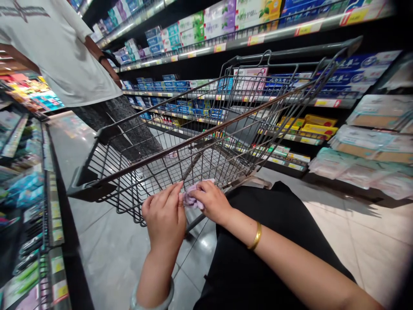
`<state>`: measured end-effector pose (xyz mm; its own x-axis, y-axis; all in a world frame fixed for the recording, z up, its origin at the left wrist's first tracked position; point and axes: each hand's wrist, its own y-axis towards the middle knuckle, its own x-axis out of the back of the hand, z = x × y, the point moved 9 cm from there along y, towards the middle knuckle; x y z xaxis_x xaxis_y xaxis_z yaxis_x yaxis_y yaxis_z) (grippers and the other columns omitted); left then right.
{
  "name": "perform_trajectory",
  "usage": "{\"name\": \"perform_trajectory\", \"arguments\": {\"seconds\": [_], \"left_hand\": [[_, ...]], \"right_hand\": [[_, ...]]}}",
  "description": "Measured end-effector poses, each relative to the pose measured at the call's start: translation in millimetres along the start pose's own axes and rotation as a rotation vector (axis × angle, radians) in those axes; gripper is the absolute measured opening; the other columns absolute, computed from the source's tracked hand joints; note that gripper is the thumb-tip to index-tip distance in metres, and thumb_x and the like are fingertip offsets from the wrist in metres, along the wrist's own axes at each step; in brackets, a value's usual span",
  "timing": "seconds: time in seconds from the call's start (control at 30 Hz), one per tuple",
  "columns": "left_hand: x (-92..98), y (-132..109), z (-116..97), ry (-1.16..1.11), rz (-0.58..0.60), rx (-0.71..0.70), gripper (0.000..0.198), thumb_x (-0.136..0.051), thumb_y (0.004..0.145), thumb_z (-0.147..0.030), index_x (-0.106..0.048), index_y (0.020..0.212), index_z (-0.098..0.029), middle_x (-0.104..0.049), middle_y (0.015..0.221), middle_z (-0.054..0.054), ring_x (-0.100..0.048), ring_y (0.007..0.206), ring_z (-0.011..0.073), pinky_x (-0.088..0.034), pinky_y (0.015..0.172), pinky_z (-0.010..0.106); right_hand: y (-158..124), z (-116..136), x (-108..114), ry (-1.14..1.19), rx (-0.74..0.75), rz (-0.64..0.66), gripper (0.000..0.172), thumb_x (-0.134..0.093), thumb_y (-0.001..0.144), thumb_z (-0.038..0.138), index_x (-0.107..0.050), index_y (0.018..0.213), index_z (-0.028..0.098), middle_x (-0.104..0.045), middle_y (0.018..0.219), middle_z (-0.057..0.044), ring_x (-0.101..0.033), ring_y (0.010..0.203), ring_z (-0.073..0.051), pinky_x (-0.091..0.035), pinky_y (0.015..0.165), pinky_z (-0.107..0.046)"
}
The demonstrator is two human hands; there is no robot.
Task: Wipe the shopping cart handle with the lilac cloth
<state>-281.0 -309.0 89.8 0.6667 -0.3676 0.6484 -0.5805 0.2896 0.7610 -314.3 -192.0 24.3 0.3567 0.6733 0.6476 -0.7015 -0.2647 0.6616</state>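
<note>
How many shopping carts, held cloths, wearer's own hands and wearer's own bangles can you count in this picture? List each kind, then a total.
Shopping cart: 1
Lilac cloth: 1
Left hand, right hand: 2
Gold bangle, pale bangle: 2
Total: 6

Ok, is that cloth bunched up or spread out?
Bunched up: the cloth shows creased and crumpled between the left hand and right hand.

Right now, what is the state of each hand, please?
Left hand: fingers bent beside the cart; its grip cannot be told.
Right hand: closed, holding the cloth.
</note>
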Motion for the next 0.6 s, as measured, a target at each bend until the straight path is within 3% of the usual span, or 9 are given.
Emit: {"name": "perform_trajectory", "arguments": {"seconds": [0.1, 0.2, 0.3, 0.4, 0.47, 0.6], "left_hand": [[6.3, 1, -1, -0.074, 0.008, -0.02, 0.031, -0.051, 0.098, -0.018, -0.067, 0.125, -0.018, -0.075, 0.116, 0.011, -0.068, 0.109, 0.0246, -0.042, 0.096, 0.042], [29.4, 7, -5, -0.187, -0.055, -0.069, 0.034, -0.053, 0.096, -0.013, -0.067, 0.126, -0.019, -0.074, 0.115, 0.011, -0.067, 0.109, 0.0248, -0.048, 0.098, 0.043], [66.8, 19, -7, -0.219, -0.184, -0.144, 0.04, -0.056, 0.092, -0.01, -0.067, 0.128, -0.024, -0.074, 0.114, 0.009, -0.067, 0.108, 0.0239, -0.05, 0.102, 0.045], [92.9, 38, 7, -0.095, -0.235, -0.128, 0.04, -0.057, 0.094, -0.015, -0.068, 0.131, -0.026, -0.073, 0.119, 0.009, -0.066, 0.111, 0.0263, -0.048, 0.104, 0.048], [92.5, 53, 23, 0.03, -0.15, -0.08, 0.038, -0.054, 0.097, -0.025, -0.067, 0.133, -0.025, -0.072, 0.124, 0.01, -0.064, 0.114, 0.0287, -0.047, 0.103, 0.049], [77.8, 73, 51, 0.212, 0.014, 0.018, 0.044, -0.044, 0.102, -0.044, -0.07, 0.13, -0.021, -0.076, 0.114, 0.011, -0.066, 0.095, 0.027, -0.045, 0.08, 0.04]], "right_hand": [[1, 3, 11, 0.043, -0.013, -0.067, 0.031, -0.064, 0.087, 0.012, -0.071, 0.115, 0.024, -0.062, 0.107, -0.008, -0.055, 0.103, -0.023, -0.049, 0.088, -0.035], [10, 14, 31, 0.064, 0.062, -0.181, 0.033, -0.063, 0.09, 0.015, -0.069, 0.121, 0.024, -0.062, 0.113, -0.008, -0.054, 0.108, -0.024, -0.048, 0.095, -0.038], [10, 11, 26, 0.008, 0.086, -0.112, 0.033, -0.062, 0.09, 0.014, -0.07, 0.12, 0.025, -0.063, 0.113, -0.009, -0.054, 0.108, -0.024, -0.049, 0.091, -0.038], [2, -1, 19, 0.007, 0.03, -0.034, 0.031, -0.065, 0.084, 0.009, -0.072, 0.11, 0.024, -0.063, 0.107, -0.009, -0.055, 0.101, -0.023, -0.05, 0.084, -0.035], [1, -2, 30, 0.043, 0.002, -0.102, 0.033, -0.066, 0.082, 0.008, -0.071, 0.111, 0.024, -0.062, 0.109, -0.008, -0.055, 0.1, -0.022, -0.05, 0.086, -0.037], [14, 13, 57, 0.07, 0.064, -0.244, 0.039, -0.066, 0.083, 0.01, -0.068, 0.118, 0.027, -0.061, 0.115, -0.007, -0.054, 0.104, -0.022, -0.048, 0.09, -0.038]]}}
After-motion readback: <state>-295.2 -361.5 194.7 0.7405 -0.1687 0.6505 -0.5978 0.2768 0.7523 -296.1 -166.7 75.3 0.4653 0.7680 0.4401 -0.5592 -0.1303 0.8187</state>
